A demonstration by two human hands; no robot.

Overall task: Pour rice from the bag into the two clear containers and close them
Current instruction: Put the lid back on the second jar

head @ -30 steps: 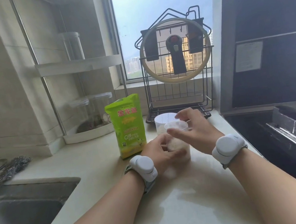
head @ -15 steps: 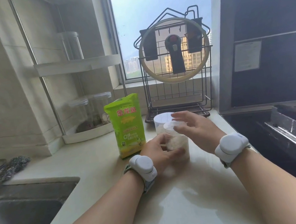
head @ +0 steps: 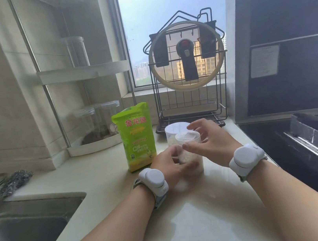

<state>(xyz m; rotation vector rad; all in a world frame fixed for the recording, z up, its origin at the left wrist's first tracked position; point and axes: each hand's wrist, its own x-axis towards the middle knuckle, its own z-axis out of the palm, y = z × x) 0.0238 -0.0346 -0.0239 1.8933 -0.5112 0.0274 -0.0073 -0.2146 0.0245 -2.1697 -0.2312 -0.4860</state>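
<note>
A green rice bag (head: 137, 138) stands upright on the pale counter (head: 199, 217). Just right of it are two clear containers with rice inside, each with a lid on top. The far container (head: 173, 131) stands behind the near container (head: 195, 157). My left hand (head: 171, 165) grips the near container's lower body from the left. My right hand (head: 211, 140) curls round that container's white lid (head: 187, 136), with the thumb at the front rim and the fingers behind and to the right.
A steel sink (head: 25, 229) lies at the left, with a scouring pad (head: 5, 187) behind it. A corner shelf (head: 84, 71) holds empty clear jars. A black wire rack (head: 191, 94) with a round glass lid stands at the window. A dark stove (head: 311, 138) is at the right.
My right hand pinched the lid, opened over it with fingers spread, and now wraps round the lid again. My left hand kept its hold on the container.
</note>
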